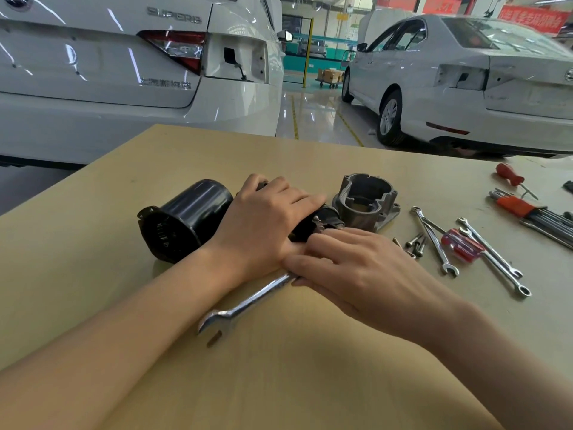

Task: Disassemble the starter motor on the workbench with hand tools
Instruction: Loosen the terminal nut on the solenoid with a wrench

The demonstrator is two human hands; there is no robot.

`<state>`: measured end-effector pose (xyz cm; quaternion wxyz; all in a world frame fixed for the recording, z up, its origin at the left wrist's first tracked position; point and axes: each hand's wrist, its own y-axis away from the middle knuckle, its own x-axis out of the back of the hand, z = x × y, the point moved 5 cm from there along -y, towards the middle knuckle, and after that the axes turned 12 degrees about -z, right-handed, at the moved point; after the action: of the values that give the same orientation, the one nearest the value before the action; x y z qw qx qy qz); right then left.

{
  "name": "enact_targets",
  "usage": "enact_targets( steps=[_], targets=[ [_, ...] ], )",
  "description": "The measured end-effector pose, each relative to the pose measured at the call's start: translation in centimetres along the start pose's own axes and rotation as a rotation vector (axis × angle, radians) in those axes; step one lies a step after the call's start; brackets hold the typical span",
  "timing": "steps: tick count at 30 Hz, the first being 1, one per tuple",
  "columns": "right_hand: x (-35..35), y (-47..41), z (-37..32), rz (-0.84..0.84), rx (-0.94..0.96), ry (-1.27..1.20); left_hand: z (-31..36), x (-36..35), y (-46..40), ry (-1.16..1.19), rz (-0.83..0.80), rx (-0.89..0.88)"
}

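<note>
Head view: left hand [266,212] clamps the dark motor part [322,223] mid-workbench [93,290], its axis running left-right. Right hand [356,265] grips the wrench [245,305], head buried near that part, so it's closest.

One head-worn wide-angle view is given, aimed forward and down, close over the workbench [310,352]; cars [465,88] are seen beyond.

Starter parts around the grey end housing [366,201]

Motor shell [183,220] lies left of it; wrenches [434,240] right; big spanner [245,305] in front.
</note>
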<state>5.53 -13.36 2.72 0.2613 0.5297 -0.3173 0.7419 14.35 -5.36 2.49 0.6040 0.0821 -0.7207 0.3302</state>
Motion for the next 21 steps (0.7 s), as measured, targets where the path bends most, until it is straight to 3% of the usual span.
enact_targets(
  steps=[4, 7, 11, 16, 21],
  targets=[
    [0.7, 0.1, -0.6, 0.177, 0.038, -0.065, -0.1, 0.0, 0.0, 0.006, 0.012, 0.000],
    [1.4, 1.1, 1.1, 0.460, -0.162, -0.473, -0.1, -0.2, -0.1, -0.017, 0.023, -0.014],
    [0.4, 3.0, 4.8, 0.856, -0.569, -1.249, -0.2, -0.3, -0.1, -0.034, 0.042, -0.017],
    [-1.5, 4.1, 6.9, 0.919, -0.807, -1.687, -0.2, -0.3, 0.0, -0.023, 0.064, -0.025],
    [-2.4, 3.9, 6.9, 0.923, -0.851, -1.726, -0.2, -0.3, 0.0, -0.023, 0.086, -0.028]
  ],
)
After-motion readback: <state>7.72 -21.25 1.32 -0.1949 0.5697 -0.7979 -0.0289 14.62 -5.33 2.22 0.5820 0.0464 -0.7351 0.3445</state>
